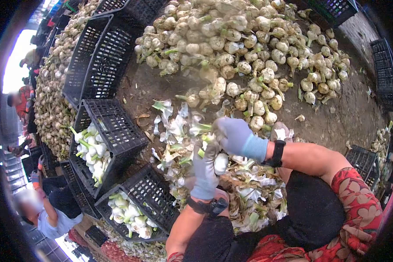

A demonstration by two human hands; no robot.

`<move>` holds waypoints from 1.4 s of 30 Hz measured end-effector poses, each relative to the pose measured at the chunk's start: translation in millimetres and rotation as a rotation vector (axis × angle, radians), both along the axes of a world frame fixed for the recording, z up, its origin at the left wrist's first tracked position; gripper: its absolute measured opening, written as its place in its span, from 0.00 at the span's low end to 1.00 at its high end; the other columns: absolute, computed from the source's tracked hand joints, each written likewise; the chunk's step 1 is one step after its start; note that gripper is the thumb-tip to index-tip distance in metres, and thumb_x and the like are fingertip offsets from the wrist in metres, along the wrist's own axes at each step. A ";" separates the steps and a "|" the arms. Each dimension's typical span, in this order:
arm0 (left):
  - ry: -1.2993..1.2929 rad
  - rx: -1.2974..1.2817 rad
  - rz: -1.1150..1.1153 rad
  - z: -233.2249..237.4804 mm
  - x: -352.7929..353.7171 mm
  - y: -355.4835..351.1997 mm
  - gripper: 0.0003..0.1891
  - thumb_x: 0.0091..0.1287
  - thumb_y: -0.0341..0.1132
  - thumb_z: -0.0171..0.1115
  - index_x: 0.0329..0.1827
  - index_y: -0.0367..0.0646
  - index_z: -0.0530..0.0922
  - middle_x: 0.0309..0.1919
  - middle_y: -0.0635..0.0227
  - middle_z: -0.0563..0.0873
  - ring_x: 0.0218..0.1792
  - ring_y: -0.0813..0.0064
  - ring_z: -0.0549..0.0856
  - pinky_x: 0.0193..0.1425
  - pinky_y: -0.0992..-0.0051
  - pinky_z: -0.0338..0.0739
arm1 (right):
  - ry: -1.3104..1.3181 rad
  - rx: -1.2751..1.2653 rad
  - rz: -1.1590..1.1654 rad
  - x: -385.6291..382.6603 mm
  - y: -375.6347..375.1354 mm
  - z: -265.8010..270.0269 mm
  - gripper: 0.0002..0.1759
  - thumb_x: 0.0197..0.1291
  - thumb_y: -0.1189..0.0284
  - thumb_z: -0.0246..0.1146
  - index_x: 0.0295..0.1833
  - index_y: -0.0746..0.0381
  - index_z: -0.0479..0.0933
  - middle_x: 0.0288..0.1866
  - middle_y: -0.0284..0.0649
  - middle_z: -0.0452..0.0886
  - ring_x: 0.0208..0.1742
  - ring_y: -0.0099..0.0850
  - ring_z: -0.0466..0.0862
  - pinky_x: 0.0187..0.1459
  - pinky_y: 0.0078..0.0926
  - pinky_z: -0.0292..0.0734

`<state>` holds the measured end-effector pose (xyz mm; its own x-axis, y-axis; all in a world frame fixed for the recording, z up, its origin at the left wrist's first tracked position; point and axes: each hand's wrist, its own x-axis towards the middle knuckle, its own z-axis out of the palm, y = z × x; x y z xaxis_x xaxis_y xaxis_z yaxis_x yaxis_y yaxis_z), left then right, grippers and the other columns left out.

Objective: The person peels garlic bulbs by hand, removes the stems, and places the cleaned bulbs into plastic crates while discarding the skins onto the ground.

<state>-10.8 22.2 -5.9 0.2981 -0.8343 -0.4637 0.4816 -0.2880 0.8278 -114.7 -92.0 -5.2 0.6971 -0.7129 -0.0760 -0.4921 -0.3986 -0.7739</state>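
My left hand [204, 168], in a grey-and-lilac glove with a dark wristband, is closed around a white garlic bulb [221, 163], whose green stem end shows near the fingers. Just above it, my right hand [239, 137], in a lilac glove with a blue cuff, has its fingers curled together; whatever they pinch is hidden and slightly blurred. Below both hands lies a heap of peeled garlic skins [255, 192], white and brown, spread over the ground between my legs.
A big pile of unpeeled garlic [249, 48] covers the ground ahead. To the left stand black crates of clean bulbs, one upper [118, 124] and one lower [150, 198]. More black crates [386, 70] stand at right. Another person [52, 214] sits at far left.
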 end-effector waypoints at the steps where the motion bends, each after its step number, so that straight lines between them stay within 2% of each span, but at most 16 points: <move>1: -0.052 -0.031 -0.069 -2.3 4.2 0.7 0.25 0.72 0.52 0.55 0.58 0.38 0.71 0.44 0.69 0.81 0.43 0.81 0.82 0.44 0.81 0.80 | 0.002 -0.001 -0.003 -0.8 -0.8 -17.6 0.09 0.57 0.71 0.60 0.42 0.63 0.77 0.35 0.43 0.82 0.35 0.40 0.84 0.34 0.36 0.78; 3: -0.102 -0.040 -0.142 -5.3 11.5 7.3 0.29 0.70 0.56 0.54 0.60 0.38 0.70 0.45 0.68 0.82 0.44 0.80 0.83 0.44 0.81 0.81 | -0.150 0.482 -0.149 3.6 -11.1 -30.5 0.11 0.65 0.67 0.57 0.41 0.65 0.76 0.31 0.36 0.80 0.30 0.30 0.83 0.30 0.31 0.78; 4: -0.006 -0.029 -0.135 -6.1 13.3 9.4 0.30 0.70 0.56 0.55 0.60 0.37 0.71 0.45 0.68 0.82 0.44 0.80 0.83 0.43 0.81 0.81 | -0.144 0.784 -0.043 -11.4 -13.5 -33.3 0.15 0.69 0.64 0.55 0.43 0.67 0.76 0.31 0.33 0.79 0.28 0.21 0.81 0.28 0.24 0.78; 7: 0.091 -0.062 -0.122 -14.2 16.1 14.1 0.30 0.68 0.54 0.59 0.60 0.35 0.71 0.45 0.67 0.83 0.43 0.78 0.85 0.41 0.81 0.81 | -0.170 1.139 -0.302 -15.5 -16.6 -7.6 0.13 0.61 0.72 0.55 0.45 0.69 0.77 0.38 0.47 0.84 0.34 0.31 0.85 0.37 0.30 0.79; 10: 0.252 -0.009 -0.016 -11.0 19.4 16.0 0.27 0.68 0.49 0.61 0.59 0.35 0.72 0.44 0.68 0.83 0.40 0.78 0.85 0.41 0.81 0.81 | -0.158 0.811 -0.163 -19.0 -15.6 -13.1 0.19 0.56 0.75 0.57 0.54 0.66 0.77 0.43 0.43 0.83 0.41 0.30 0.84 0.41 0.26 0.78; 12: 0.171 0.077 -0.037 -10.9 22.2 11.1 0.24 0.64 0.37 0.68 0.59 0.35 0.73 0.47 0.67 0.83 0.42 0.81 0.83 0.43 0.82 0.80 | -0.233 0.603 -0.045 -22.4 -12.5 -15.4 0.25 0.52 0.78 0.56 0.59 0.65 0.75 0.47 0.46 0.83 0.47 0.34 0.84 0.48 0.28 0.77; 15: -0.021 0.015 -0.009 0.8 20.8 3.8 0.25 0.62 0.32 0.69 0.61 0.36 0.71 0.49 0.67 0.82 0.46 0.79 0.82 0.50 0.80 0.79 | -0.274 0.451 0.071 -25.4 -14.7 5.2 0.24 0.54 0.75 0.58 0.59 0.64 0.75 0.51 0.48 0.82 0.47 0.36 0.84 0.49 0.30 0.78; 19: -0.010 -0.074 0.044 6.3 14.5 1.8 0.24 0.66 0.32 0.64 0.63 0.39 0.67 0.46 0.69 0.80 0.42 0.81 0.82 0.42 0.81 0.80 | -0.170 -0.034 0.064 -20.7 -0.4 32.4 0.16 0.56 0.70 0.67 0.50 0.59 0.79 0.38 0.42 0.82 0.39 0.41 0.83 0.39 0.33 0.79; 20: 0.023 -0.076 0.051 6.5 12.5 2.4 0.26 0.66 0.32 0.64 0.65 0.40 0.64 0.48 0.68 0.80 0.44 0.80 0.82 0.43 0.81 0.80 | -0.259 -0.157 0.030 -12.4 1.0 27.9 0.16 0.53 0.69 0.68 0.48 0.57 0.80 0.34 0.39 0.81 0.33 0.42 0.82 0.31 0.35 0.77; 24: 0.019 -0.022 0.016 13.9 13.0 -2.4 0.25 0.67 0.35 0.65 0.62 0.40 0.65 0.46 0.69 0.80 0.45 0.80 0.81 0.48 0.80 0.78 | -0.228 -0.161 0.093 -14.3 -2.5 24.5 0.06 0.56 0.68 0.61 0.39 0.54 0.78 0.32 0.40 0.78 0.32 0.43 0.81 0.30 0.39 0.76; 31: 0.116 0.104 -0.026 11.9 7.2 -9.5 0.21 0.65 0.34 0.66 0.58 0.39 0.70 0.46 0.67 0.82 0.45 0.80 0.81 0.50 0.79 0.77 | -0.077 -0.157 0.045 -12.6 -8.8 10.3 0.06 0.54 0.69 0.60 0.38 0.56 0.78 0.33 0.41 0.79 0.33 0.41 0.83 0.30 0.37 0.77; 35: 0.162 0.008 -0.128 18.8 9.0 -12.5 0.23 0.62 0.31 0.68 0.58 0.38 0.70 0.48 0.65 0.82 0.47 0.78 0.82 0.51 0.77 0.79 | -0.002 0.284 -0.179 -14.1 -24.3 -17.4 0.11 0.60 0.75 0.57 0.48 0.63 0.78 0.39 0.43 0.84 0.40 0.32 0.84 0.40 0.31 0.78; 37: 0.126 0.022 -0.111 24.9 5.9 -18.0 0.27 0.60 0.31 0.70 0.61 0.39 0.69 0.48 0.64 0.82 0.41 0.75 0.85 0.42 0.77 0.84 | -0.090 0.896 -0.194 -20.9 -33.1 -7.5 0.13 0.60 0.75 0.58 0.50 0.65 0.77 0.38 0.40 0.85 0.40 0.31 0.83 0.44 0.33 0.79; 39: 0.086 -0.043 -0.070 15.5 5.5 -19.3 0.28 0.59 0.31 0.69 0.62 0.38 0.69 0.49 0.64 0.81 0.43 0.75 0.84 0.44 0.76 0.83 | -0.113 0.846 -0.142 -28.8 -32.1 -3.0 0.17 0.59 0.75 0.60 0.55 0.66 0.76 0.46 0.41 0.84 0.45 0.31 0.82 0.50 0.34 0.78; 41: 0.043 -0.102 -0.030 10.5 7.4 -18.4 0.29 0.58 0.31 0.69 0.63 0.37 0.70 0.51 0.64 0.81 0.46 0.75 0.83 0.47 0.76 0.82 | -0.413 0.737 -0.015 -36.6 -28.1 8.1 0.19 0.60 0.75 0.60 0.58 0.65 0.76 0.55 0.44 0.80 0.51 0.32 0.81 0.54 0.31 0.76; 42: 0.036 -0.076 -0.028 10.0 9.0 -16.8 0.29 0.57 0.31 0.68 0.63 0.37 0.70 0.52 0.64 0.80 0.48 0.75 0.82 0.49 0.77 0.80 | -0.336 0.515 0.112 -39.1 -31.5 11.1 0.23 0.58 0.74 0.62 0.61 0.60 0.75 0.61 0.47 0.76 0.56 0.37 0.80 0.57 0.31 0.75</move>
